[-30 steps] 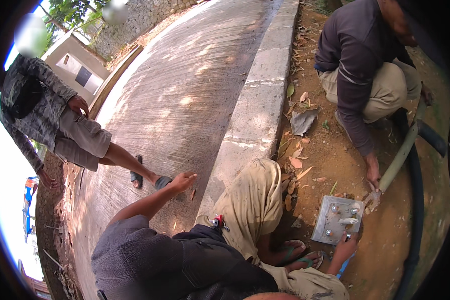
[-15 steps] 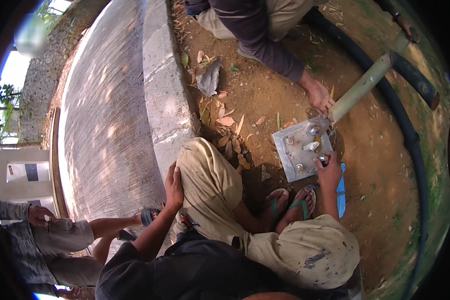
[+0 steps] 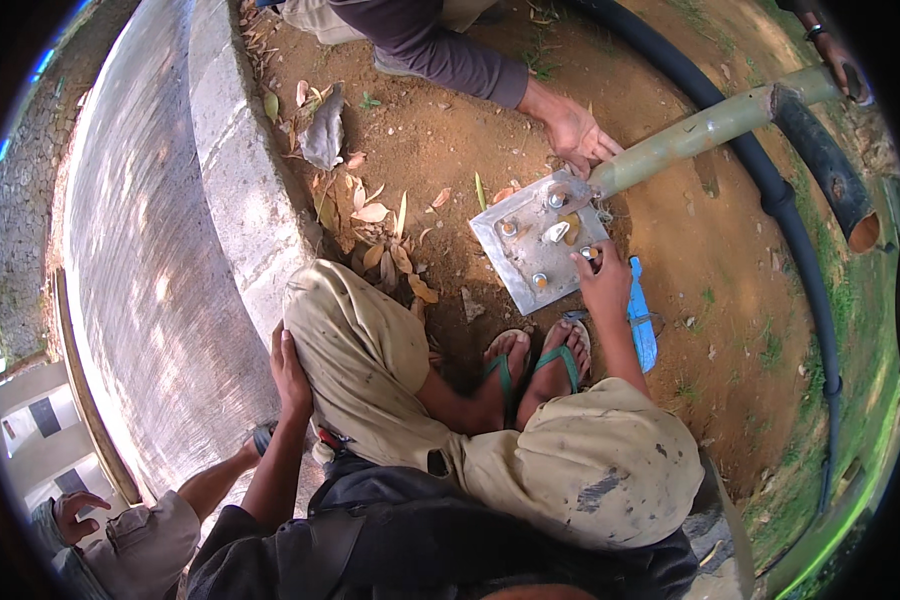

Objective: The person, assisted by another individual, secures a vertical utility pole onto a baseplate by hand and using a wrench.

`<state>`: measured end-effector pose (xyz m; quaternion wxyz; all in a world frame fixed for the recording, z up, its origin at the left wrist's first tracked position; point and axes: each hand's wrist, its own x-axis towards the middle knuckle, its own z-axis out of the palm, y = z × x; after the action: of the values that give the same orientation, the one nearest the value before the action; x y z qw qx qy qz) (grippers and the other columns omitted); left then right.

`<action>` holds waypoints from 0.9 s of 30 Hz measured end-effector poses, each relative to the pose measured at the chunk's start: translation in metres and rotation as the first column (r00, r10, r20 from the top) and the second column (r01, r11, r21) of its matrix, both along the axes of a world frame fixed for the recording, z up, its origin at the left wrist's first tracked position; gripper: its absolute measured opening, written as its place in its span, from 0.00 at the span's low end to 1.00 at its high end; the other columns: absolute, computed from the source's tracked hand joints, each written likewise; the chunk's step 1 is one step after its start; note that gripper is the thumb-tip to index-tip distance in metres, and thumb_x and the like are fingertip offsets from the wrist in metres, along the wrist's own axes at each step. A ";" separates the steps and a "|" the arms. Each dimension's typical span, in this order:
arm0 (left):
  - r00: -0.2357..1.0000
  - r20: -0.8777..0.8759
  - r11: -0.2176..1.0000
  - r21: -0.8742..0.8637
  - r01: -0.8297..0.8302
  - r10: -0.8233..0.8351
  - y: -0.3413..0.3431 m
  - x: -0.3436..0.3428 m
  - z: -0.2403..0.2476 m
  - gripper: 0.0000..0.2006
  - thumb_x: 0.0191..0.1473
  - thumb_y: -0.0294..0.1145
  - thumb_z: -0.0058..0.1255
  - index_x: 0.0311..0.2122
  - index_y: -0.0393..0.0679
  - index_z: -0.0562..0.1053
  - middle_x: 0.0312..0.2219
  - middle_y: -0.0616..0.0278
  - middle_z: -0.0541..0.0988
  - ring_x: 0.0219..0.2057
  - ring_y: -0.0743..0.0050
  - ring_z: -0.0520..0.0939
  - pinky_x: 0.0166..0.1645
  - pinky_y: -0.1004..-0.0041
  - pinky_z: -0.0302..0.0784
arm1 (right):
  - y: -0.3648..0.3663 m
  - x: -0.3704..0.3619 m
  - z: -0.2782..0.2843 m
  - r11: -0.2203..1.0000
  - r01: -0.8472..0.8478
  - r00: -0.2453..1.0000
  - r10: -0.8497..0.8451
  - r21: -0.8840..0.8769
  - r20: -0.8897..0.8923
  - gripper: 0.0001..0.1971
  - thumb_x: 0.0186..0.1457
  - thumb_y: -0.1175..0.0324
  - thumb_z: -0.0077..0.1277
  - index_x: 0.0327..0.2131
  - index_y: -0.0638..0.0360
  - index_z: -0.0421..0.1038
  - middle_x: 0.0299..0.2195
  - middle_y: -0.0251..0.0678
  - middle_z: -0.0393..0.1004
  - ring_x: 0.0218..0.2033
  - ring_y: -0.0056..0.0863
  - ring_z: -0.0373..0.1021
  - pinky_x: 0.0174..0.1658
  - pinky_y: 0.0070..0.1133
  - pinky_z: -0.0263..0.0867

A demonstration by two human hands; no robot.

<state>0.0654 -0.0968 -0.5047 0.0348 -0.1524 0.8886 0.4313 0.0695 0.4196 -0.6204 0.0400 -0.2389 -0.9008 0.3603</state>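
Note:
My right hand (image 3: 607, 285) reaches over the near right corner of a square grey metal plate (image 3: 518, 268). Its thumb and fingers are pinched around a bolt (image 3: 589, 253) there; the fingers partly cover the bolt's lower part. Other bolts with nuts stand up from the plate, such as one at its far corner (image 3: 556, 200) and one at its left (image 3: 509, 228). A whitish stub (image 3: 557, 232) sits near the middle. My left hand (image 3: 291, 375) lies flat against the side of my left knee, holding nothing.
A co-worker's hand (image 3: 575, 132) touches the greenish pipe (image 3: 680, 150) by the plate. Another person's hand (image 3: 843, 62) is at its far end. A black branch pipe (image 3: 830, 170), a long black hose (image 3: 770, 180), a blue object (image 3: 642, 325) and a concrete kerb (image 3: 240, 170) surround the work.
The whole view has shifted, so the plate and pipe appear further left and higher. My right hand stays at the same bolt and my left hand stays on the knee.

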 end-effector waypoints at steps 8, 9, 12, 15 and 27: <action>0.998 0.004 0.997 -0.044 -0.058 0.058 0.003 -0.005 0.001 0.27 0.72 0.48 0.40 0.64 0.35 0.67 0.57 0.39 0.76 0.61 0.50 0.75 0.66 0.63 0.64 | 0.003 0.006 0.000 0.994 -0.113 0.984 0.112 -0.001 -0.137 0.16 0.54 0.75 0.63 0.47 0.61 0.73 0.43 0.46 0.74 0.41 0.50 0.72 0.43 0.38 0.68; 0.997 -0.018 0.995 -0.054 -0.080 0.079 -0.003 0.000 -0.001 0.28 0.71 0.49 0.40 0.64 0.36 0.67 0.56 0.38 0.76 0.61 0.46 0.75 0.65 0.62 0.65 | -0.005 0.005 0.003 0.999 -0.045 0.999 0.045 0.005 -0.030 0.17 0.55 0.71 0.64 0.47 0.61 0.72 0.43 0.47 0.74 0.38 0.50 0.72 0.39 0.38 0.68; 0.997 -0.011 0.995 -0.068 -0.079 0.078 0.002 0.007 0.000 0.28 0.71 0.51 0.39 0.64 0.37 0.67 0.56 0.35 0.76 0.60 0.41 0.75 0.65 0.60 0.67 | 0.012 0.007 -0.024 0.997 -0.048 0.998 0.045 0.060 0.045 0.18 0.54 0.68 0.65 0.45 0.62 0.71 0.41 0.46 0.74 0.35 0.47 0.73 0.36 0.38 0.68; 0.996 -0.008 0.996 -0.038 -0.084 0.084 0.004 0.012 0.000 0.28 0.71 0.51 0.39 0.64 0.37 0.67 0.56 0.35 0.76 0.60 0.42 0.76 0.65 0.60 0.67 | 0.019 0.011 -0.039 0.986 -0.136 0.980 0.148 0.097 -0.132 0.19 0.53 0.67 0.67 0.43 0.63 0.70 0.39 0.45 0.74 0.34 0.46 0.73 0.35 0.38 0.68; 0.997 -0.077 0.999 -0.036 0.000 -0.003 0.018 -0.023 0.010 0.26 0.72 0.46 0.38 0.63 0.36 0.68 0.55 0.39 0.77 0.60 0.51 0.75 0.66 0.63 0.64 | 0.012 0.000 -0.008 0.961 -0.028 0.998 0.042 0.274 -0.043 0.19 0.56 0.62 0.64 0.41 0.65 0.70 0.32 0.51 0.75 0.34 0.56 0.73 0.37 0.44 0.67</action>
<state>0.0428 -0.0790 -0.4944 -0.0017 -0.1356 0.8971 0.4205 0.0696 0.4312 -0.6287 0.0881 -0.2064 -0.9448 0.2387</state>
